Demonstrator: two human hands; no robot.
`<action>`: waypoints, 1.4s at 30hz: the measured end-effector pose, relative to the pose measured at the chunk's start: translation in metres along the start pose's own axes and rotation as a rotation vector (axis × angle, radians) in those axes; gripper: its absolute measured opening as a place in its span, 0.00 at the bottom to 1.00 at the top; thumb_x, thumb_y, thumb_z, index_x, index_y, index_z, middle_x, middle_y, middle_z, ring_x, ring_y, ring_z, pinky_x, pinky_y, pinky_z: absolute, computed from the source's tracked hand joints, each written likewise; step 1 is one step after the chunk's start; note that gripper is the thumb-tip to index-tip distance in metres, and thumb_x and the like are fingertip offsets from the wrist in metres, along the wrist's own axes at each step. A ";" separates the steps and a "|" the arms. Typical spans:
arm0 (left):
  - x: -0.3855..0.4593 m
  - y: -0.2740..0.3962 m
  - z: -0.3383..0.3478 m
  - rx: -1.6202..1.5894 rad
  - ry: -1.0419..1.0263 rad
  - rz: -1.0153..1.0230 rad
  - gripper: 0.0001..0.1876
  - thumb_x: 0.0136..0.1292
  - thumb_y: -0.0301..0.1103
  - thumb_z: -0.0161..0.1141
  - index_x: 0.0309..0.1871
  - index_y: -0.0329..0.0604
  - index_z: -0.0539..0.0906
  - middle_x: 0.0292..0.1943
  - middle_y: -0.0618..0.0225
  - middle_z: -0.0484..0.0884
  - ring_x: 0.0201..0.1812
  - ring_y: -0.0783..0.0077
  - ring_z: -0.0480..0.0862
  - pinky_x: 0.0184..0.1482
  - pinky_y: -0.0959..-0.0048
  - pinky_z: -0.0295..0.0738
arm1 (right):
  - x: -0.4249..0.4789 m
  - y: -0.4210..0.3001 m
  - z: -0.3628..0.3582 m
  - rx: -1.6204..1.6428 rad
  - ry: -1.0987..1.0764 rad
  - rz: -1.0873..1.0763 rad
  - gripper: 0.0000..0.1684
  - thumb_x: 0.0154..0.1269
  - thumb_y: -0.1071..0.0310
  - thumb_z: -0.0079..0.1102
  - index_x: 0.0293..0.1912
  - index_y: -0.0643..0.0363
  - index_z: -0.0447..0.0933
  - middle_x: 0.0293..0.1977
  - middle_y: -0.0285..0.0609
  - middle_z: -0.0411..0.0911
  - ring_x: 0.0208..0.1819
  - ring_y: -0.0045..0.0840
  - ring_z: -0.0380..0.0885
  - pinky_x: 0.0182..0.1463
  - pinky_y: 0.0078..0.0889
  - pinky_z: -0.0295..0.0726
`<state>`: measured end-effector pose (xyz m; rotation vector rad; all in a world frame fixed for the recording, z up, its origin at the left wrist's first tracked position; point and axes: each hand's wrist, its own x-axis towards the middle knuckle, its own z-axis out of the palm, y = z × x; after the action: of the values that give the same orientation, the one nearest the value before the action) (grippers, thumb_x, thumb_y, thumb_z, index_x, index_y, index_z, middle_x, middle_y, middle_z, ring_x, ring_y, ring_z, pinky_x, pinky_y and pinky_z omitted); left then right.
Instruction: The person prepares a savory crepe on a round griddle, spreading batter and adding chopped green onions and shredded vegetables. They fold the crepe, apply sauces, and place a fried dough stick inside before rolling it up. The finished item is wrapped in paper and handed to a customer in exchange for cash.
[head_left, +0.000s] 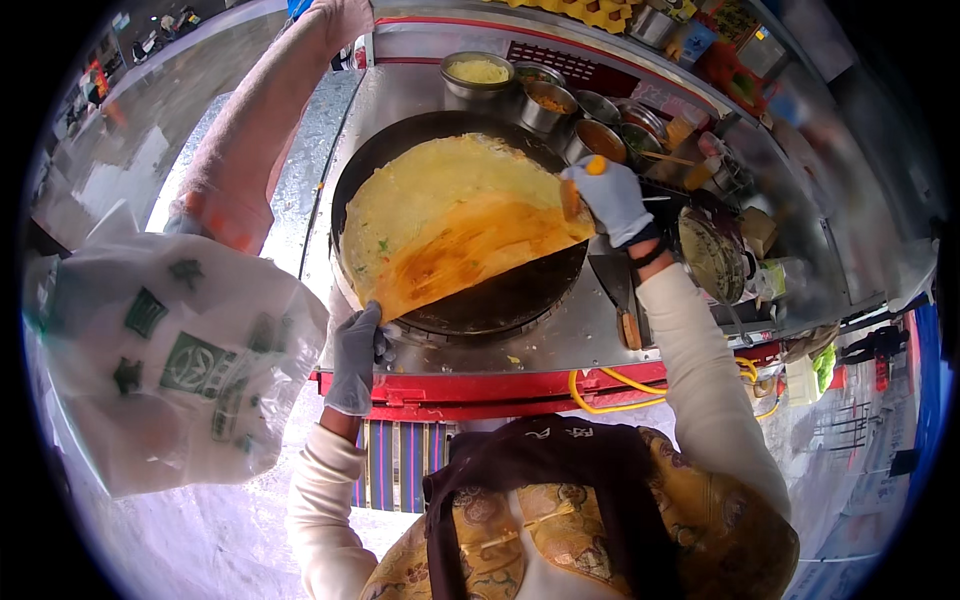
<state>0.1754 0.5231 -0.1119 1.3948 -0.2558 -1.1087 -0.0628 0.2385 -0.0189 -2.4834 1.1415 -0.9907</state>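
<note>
A large thin crepe (442, 180) lies on a round black griddle (517, 300). Its near part is folded over, with the browned orange underside (472, 247) facing up and a nearly straight fold edge. My gloved left hand (358, 352) pinches the left corner of that fold at the griddle's rim. At the fold's right end, my gloved right hand (609, 196) grips a small tool (595, 165) whose rounded yellow-orange end sticks up from the fist. The rest of the tool is mostly hidden, so its kind is unclear. Bits of green show in the crepe.
Steel bowls of shredded filling (478, 73) and sauce (600, 141) stand behind the griddle. A scraper (616, 292) lies beside its right rim. From the left, another person's arm (247, 135) reaches across, with a printed plastic bag (180, 360) hanging there. Egg trays (581, 11) sit high at the back.
</note>
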 end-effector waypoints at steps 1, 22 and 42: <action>0.000 -0.001 0.002 0.004 0.003 0.000 0.17 0.64 0.42 0.55 0.24 0.42 0.73 0.11 0.72 0.67 0.10 0.79 0.63 0.13 0.80 0.60 | 0.005 -0.039 0.022 -0.184 -0.104 -0.036 0.13 0.58 0.62 0.51 0.24 0.59 0.76 0.23 0.45 0.78 0.21 0.42 0.75 0.26 0.41 0.72; -0.007 -0.011 0.013 -0.015 0.206 -0.017 0.17 0.63 0.44 0.57 0.23 0.42 0.74 0.12 0.72 0.68 0.10 0.79 0.66 0.13 0.79 0.59 | -0.032 -0.081 0.028 1.022 -0.461 0.304 0.10 0.62 0.72 0.51 0.37 0.60 0.81 0.23 0.28 0.76 0.17 0.07 0.63 0.18 0.11 0.59; -0.012 -0.011 0.013 -0.014 0.180 -0.096 0.19 0.66 0.47 0.52 0.26 0.41 0.77 0.14 0.70 0.74 0.12 0.81 0.69 0.16 0.82 0.60 | 0.142 0.009 0.116 0.890 -0.673 0.250 0.14 0.66 0.63 0.48 0.41 0.56 0.82 0.18 0.25 0.71 0.12 0.06 0.59 0.16 0.08 0.58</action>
<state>0.1551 0.5258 -0.1132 1.4967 -0.0526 -1.0531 0.0756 0.1197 -0.0412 -1.6691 0.5719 -0.3786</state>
